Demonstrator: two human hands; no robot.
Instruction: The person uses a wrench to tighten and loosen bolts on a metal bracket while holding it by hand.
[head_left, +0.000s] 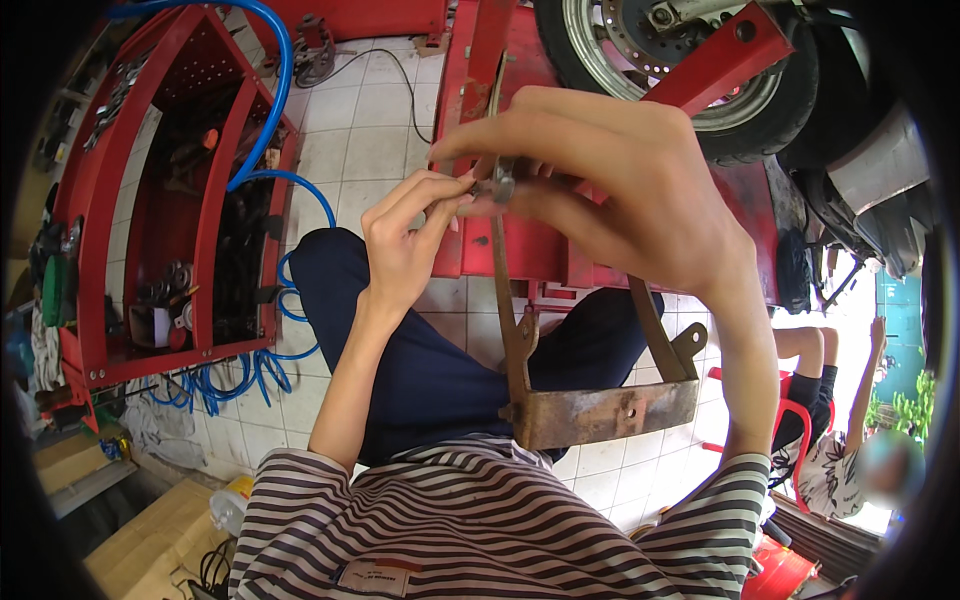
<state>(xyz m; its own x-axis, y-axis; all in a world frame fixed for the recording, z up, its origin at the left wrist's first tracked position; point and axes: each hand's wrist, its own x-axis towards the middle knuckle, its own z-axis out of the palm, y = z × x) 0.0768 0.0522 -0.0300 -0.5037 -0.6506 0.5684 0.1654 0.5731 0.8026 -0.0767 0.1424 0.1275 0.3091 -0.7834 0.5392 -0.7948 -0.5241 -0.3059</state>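
Note:
A rusty U-shaped metal bracket (610, 415) hangs over my lap, its broad crosspiece toward me and its long arms reaching away. At the far part of its left arm sits a small grey metal piece that looks like a bolt (504, 187). My left hand (405, 225) is closed in a pinch on the left end of this bolt. Around the bracket's arm from the right curls my right hand (630, 185), fingers bent and thumb close to the bolt. What its inner fingers press on is partly hidden.
Beyond my hands is a red metal lift (455, 240) bearing a motorbike wheel (740, 130). At left stands a red tool cart (90, 300), with a blue hose (285, 80) looping past it. A seated person (830, 450) is at the right.

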